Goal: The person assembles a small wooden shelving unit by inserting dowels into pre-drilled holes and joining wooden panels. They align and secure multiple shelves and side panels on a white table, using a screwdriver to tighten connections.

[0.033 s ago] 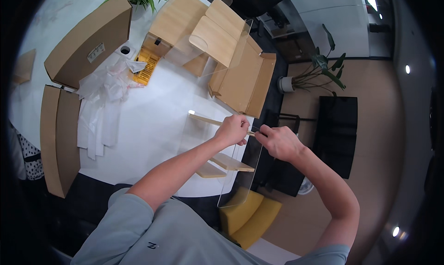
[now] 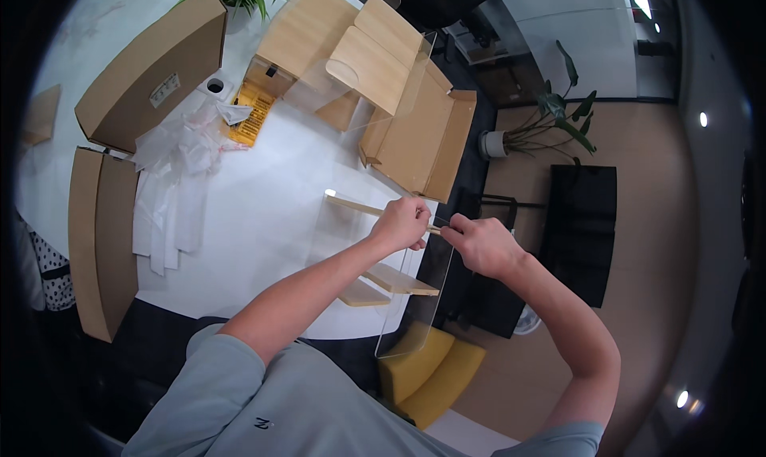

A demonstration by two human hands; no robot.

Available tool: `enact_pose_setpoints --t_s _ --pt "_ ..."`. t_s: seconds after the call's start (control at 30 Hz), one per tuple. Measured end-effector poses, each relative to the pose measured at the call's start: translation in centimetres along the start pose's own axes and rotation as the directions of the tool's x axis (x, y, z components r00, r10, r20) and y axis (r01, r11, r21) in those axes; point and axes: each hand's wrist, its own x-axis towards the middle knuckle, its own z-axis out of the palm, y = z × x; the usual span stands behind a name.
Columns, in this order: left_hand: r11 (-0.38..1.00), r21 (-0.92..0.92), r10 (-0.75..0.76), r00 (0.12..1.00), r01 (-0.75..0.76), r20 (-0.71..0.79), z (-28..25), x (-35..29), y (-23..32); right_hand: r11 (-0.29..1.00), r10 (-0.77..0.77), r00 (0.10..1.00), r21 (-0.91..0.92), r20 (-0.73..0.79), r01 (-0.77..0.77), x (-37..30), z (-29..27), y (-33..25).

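Observation:
A shelf unit with light wooden boards (image 2: 399,280) and clear side panels (image 2: 412,317) stands at the table's front right edge. At its upper board (image 2: 351,205), my left hand (image 2: 403,223) is closed, its fingers curled near the board's right end and the clear panel. Just right of that panel, my right hand (image 2: 483,243) is closed with fingertips pinched together at the panel's outer face. Whatever lies between the fingers of either hand is too small or hidden to make out. The hands are a short gap apart.
A second wooden unit with clear panels (image 2: 375,54) stands at the back. Beside it lies an open cardboard box (image 2: 423,134). A yellow tool case (image 2: 254,118), crumpled plastic wrap (image 2: 179,150) and cardboard pieces (image 2: 152,70) lie left. A yellow chair (image 2: 435,369) is below the table's right edge.

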Motion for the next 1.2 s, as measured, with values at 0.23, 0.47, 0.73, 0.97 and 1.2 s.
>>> enact_pose_setpoints --t_s 0.23,0.47,0.73,0.97,1.2 --pt "0.999 0.041 0.029 1.0 -0.029 0.004 -0.2 0.9 0.3 0.523 0.633 0.764 0.66 0.123 -0.539 0.9 1.4 -1.3" --pt "0.999 0.035 0.019 1.0 -0.02 0.002 -0.6 0.9 0.8 0.984 0.143 0.983 0.123 -0.114 -0.128 0.7 0.4 -0.3" --pt "0.997 0.076 0.014 1.0 -0.015 0.005 -0.3 0.5 0.4 0.986 -0.105 0.994 -0.129 0.039 0.109 1.0 -0.4 -0.1" --pt "0.996 0.084 0.044 0.999 -0.044 -0.001 -0.4 0.8 0.5 0.163 0.681 0.635 0.77 0.364 -0.617 1.5 2.8 -0.2" --pt "0.998 0.066 0.012 1.0 -0.012 0.002 -0.1 0.8 0.7 0.984 0.122 0.991 0.138 -0.048 -0.115 1.3 1.2 0.4"
